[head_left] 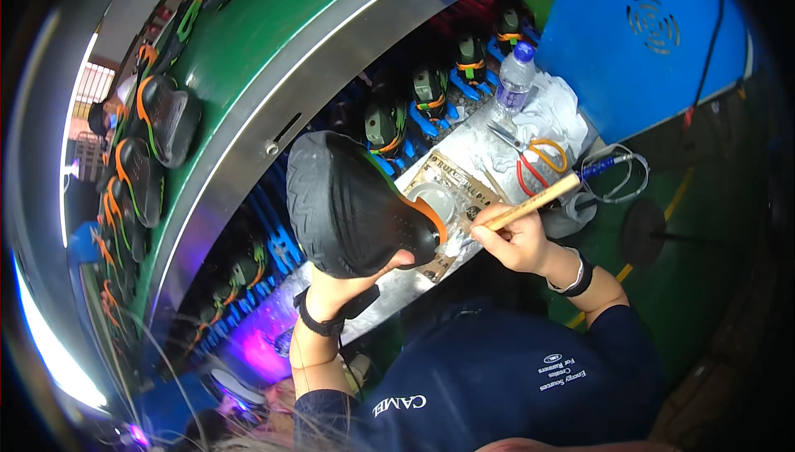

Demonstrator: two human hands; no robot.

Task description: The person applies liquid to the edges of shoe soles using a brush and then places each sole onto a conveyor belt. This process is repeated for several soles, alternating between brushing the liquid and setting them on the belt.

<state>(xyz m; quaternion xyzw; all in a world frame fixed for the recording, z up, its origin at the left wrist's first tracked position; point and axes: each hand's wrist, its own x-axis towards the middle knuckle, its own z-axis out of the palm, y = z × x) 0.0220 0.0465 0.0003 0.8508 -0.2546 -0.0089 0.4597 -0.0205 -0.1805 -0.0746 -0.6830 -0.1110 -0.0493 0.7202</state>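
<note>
My left hand (352, 282) is closed round a black shoe (352, 204) from below, its thumb on the side of the shoe. The shoe is tilted, its treaded sole to the left and its orange collar to the right. Between the fingers of my right hand (515, 245) is a wooden-handled brush (530, 202), just right of the shoe and apart from it. The brush's working end is mostly hidden by my fingers. Beyond the shoe's collar a white cup (434, 199), partly covered by the shoe, stands on a piece of printed cardboard (465, 185).
Orange-and-red-handled scissors (530, 161), a blue-capped bottle (517, 79) and crumpled white cloth or paper (563, 108) lie or stand on the bench. Behind runs a row of shoes on blue holders (431, 125). More shoes (170, 121) line the green machine top (273, 30). A blue cabinet (629, 38) stands far right.
</note>
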